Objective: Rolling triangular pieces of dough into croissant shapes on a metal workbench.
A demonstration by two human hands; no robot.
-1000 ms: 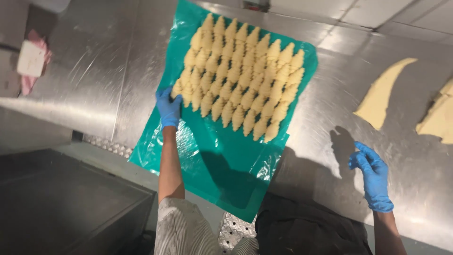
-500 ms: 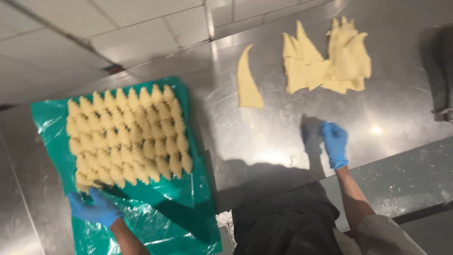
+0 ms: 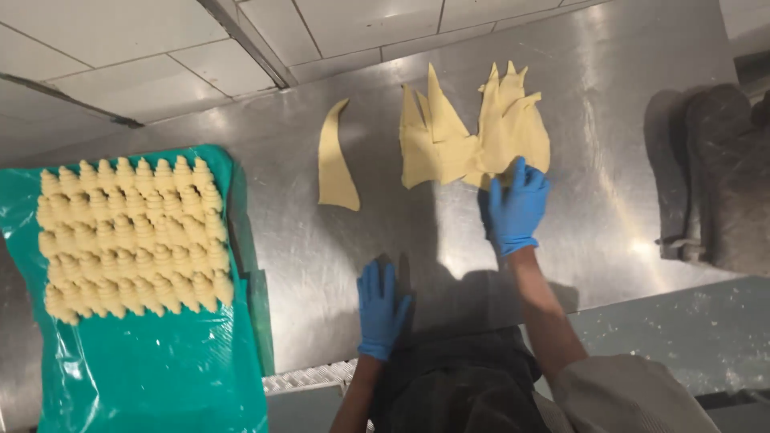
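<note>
Both my hands wear blue gloves. My right hand (image 3: 516, 207) lies flat with fingers spread on the near edge of a pile of pale dough triangles (image 3: 473, 132) on the steel counter (image 3: 609, 184). My left hand (image 3: 379, 309) rests palm down on the bare counter near its front edge, holding nothing. A single curved dough triangle (image 3: 335, 160) lies apart, left of the pile. At the far left, several rows of rolled raw croissants (image 3: 132, 236) sit on a green plastic sheet (image 3: 152, 369).
A white tiled wall (image 3: 144, 48) runs behind the counter. Dark bulky oven mitts (image 3: 714, 176) lie at the right end. A perforated metal strip (image 3: 309, 377) edges the counter front, by my dark apron (image 3: 449, 385).
The view swung right, from the croissant sheet to the dough pile. My left hand let go of the green sheet and came to the counter's middle. My right hand reached onto the dough triangles.
</note>
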